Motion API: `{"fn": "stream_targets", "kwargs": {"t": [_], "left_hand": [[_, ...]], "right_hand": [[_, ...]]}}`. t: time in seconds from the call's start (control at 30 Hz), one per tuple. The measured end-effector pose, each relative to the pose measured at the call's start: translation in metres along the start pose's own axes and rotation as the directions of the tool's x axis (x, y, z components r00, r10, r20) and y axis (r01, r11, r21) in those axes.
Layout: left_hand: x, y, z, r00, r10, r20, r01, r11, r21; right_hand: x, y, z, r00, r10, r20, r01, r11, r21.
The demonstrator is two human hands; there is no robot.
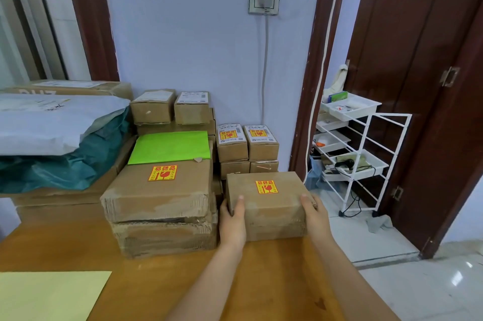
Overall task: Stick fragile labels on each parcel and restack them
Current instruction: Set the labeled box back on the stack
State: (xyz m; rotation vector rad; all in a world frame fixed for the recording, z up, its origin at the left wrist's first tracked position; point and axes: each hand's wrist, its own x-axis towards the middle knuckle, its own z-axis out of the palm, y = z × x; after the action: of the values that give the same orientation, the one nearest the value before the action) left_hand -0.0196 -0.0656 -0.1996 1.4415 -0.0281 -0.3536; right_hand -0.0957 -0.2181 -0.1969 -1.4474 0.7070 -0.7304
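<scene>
Head view. Both hands hold one cardboard parcel (265, 205) at the right edge of the wooden worktop (162, 281). The left hand (233, 224) grips the parcel's left end, thumb on the top face. The right hand (315, 216) grips its right end, thumb over the top edge. A red-and-yellow fragile label (266, 187) sits on the parcel's top face. Just left of the parcel stands a stack of two larger worn boxes (162, 213); its top box carries a second fragile label (162, 172) and a green sheet (171, 147). Behind the parcel, against the wall, stand small labelled boxes (247, 145). Right of the parcel, on the floor, stands a white wire trolley (358, 153).
</scene>
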Motion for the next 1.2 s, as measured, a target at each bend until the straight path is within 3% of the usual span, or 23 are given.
{"fn": "stream_targets", "kwargs": {"t": [0.27, 0.5, 0.8, 0.97, 1.2], "left_hand": [[0.022, 0.001, 0.008, 0.991, -0.087, -0.098, 0.086, 0.996, -0.016], [0.029, 0.0, 0.015, 0.984, -0.07, -0.166, 0.065, 0.997, -0.035], [0.026, 0.005, 0.013, 0.986, -0.072, -0.149, 0.073, 0.997, 0.006], [0.019, 0.017, 0.011, 0.986, -0.061, -0.152, 0.079, 0.99, 0.118], [0.002, 0.023, 0.011, 0.976, 0.204, -0.072, -0.15, 0.878, 0.455]], "right_hand": [[0.018, 0.001, 0.015, 1.0, -0.012, 0.001, 0.012, 1.0, 0.027], [0.025, -0.001, 0.019, 1.0, -0.025, 0.011, 0.025, 1.0, -0.008], [0.023, -0.004, 0.016, 0.998, 0.011, 0.06, -0.007, 0.999, -0.053], [0.022, -0.013, 0.013, 0.996, 0.055, 0.064, -0.049, 0.995, -0.087], [0.023, -0.024, 0.013, 0.998, 0.059, -0.009, -0.059, 0.975, -0.215]]}}
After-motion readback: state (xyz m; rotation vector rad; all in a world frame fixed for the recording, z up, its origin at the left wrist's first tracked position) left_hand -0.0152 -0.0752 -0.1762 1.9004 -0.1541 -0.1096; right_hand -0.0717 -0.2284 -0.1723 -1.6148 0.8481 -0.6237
